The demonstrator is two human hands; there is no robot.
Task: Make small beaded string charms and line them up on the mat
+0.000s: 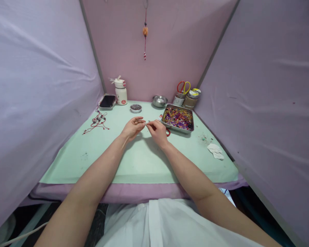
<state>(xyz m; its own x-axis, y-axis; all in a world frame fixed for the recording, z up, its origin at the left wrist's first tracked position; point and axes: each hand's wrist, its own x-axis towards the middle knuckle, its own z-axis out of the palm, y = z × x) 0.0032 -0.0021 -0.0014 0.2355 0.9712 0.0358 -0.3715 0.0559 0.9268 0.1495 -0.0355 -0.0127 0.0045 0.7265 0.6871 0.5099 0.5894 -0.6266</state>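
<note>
Over the middle of the green tabletop [134, 164], my left hand [133, 129] and my right hand [158, 133] meet at their fingertips. Something tiny sits between them, too small to name. The left thumb and a finger pinch at that spot, with its other fingers stretched out. My right thumb and forefinger are pressed together there too. A red loop handle [168, 132] sticks out from behind the right hand, the rest of it hidden. Right of it stands a metal tray [179, 130] filled with tangled coloured cords and beads.
Knotted red cords with beads [99, 119] lie at left, near a phone [108, 101] and white bottle [121, 95]. A small round dish [136, 108], metal bowl [160, 101], jar [191, 100] and upright scissors [183, 87] line the back. A crumpled white cloth [215, 151] lies right.
</note>
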